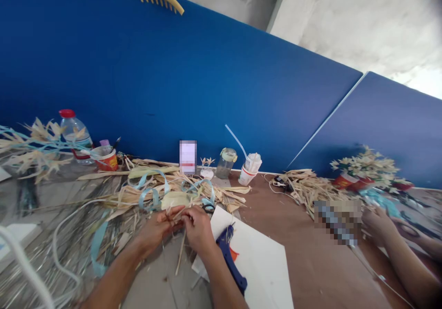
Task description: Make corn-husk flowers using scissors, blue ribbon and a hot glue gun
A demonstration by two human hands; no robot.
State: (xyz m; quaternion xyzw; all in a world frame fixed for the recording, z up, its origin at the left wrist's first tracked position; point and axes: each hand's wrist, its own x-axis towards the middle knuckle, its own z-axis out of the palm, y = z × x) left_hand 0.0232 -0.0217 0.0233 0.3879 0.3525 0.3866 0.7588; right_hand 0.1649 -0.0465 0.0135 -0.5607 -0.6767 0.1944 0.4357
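Note:
My left hand point(159, 225) and my right hand point(198, 227) meet at the front middle of the table, both with fingers pinched together. Between the fingertips is a small pale strip of dried husk, largely covered by the fingers. Just behind them lies a heap of dried husks point(133, 194) with curled light-blue ribbon point(149, 197) among it. A blue glue gun point(226, 249) rests on a white board point(264, 263) beside my right forearm. Below my hands a thin dried stalk point(180, 253) points down toward me.
Wires and a white cable point(57, 240) spread over the left side. Along the blue partition point(207, 69) stand a bottle point(78, 138), a red cup point(105, 159), a phone point(188, 157), a jar point(226, 164) and a paper cup point(247, 175). A co-worker's hands point(380, 226) are at right.

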